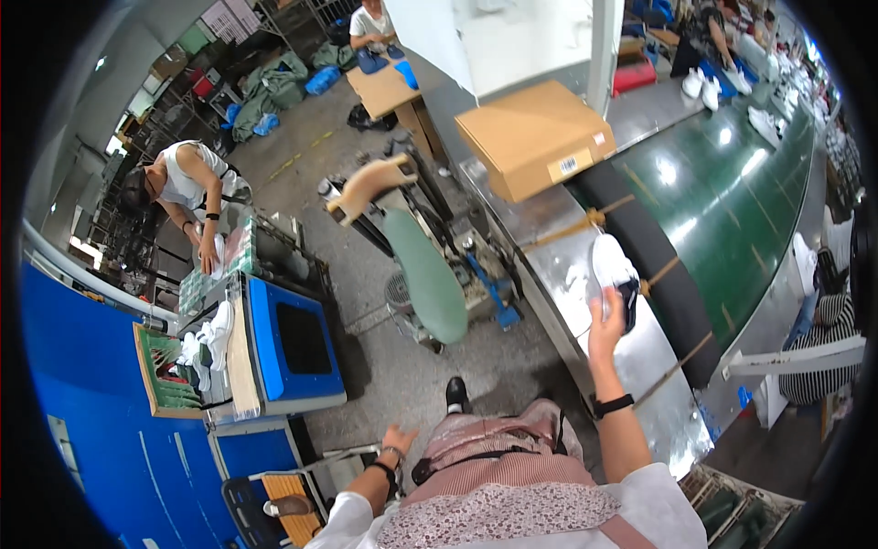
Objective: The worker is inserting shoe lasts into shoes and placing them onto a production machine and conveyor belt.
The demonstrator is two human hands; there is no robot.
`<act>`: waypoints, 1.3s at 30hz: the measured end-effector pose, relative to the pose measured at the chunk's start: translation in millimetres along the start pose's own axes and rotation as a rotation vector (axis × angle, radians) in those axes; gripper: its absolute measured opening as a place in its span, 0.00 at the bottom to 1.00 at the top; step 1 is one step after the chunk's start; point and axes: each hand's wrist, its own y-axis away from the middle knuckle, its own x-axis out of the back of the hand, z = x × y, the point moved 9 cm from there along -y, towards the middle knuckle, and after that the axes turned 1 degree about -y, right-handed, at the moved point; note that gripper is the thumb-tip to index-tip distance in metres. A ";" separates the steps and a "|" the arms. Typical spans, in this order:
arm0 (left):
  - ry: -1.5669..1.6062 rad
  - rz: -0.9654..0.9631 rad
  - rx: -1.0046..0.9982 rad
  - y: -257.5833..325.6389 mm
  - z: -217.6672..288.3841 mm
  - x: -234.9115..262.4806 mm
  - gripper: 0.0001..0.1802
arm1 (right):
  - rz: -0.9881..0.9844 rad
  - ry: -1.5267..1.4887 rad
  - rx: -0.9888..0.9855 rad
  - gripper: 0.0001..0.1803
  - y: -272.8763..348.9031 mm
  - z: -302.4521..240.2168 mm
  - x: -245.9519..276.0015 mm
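Here, the right hand (604,331) has its fingers curled on one shoe (611,258), white but dark toward its near end, over a metal ledge (654,352). Beyond the grip sits one brown carton (535,128); well left of it, the left hand (400,440) is loosely spread, empty.

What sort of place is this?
Most likely a shoe factory or workshop: a white-and-dark shoe is at the person's right hand, more white shoes lie along a green conveyor belt, and another person works over a white item at a bench on the left.
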 end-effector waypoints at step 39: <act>-0.617 -0.555 -0.862 18.0 191.5 -52.4 0.21 | 1.334 -0.618 -1.174 0.39 609.9 180.6 347.7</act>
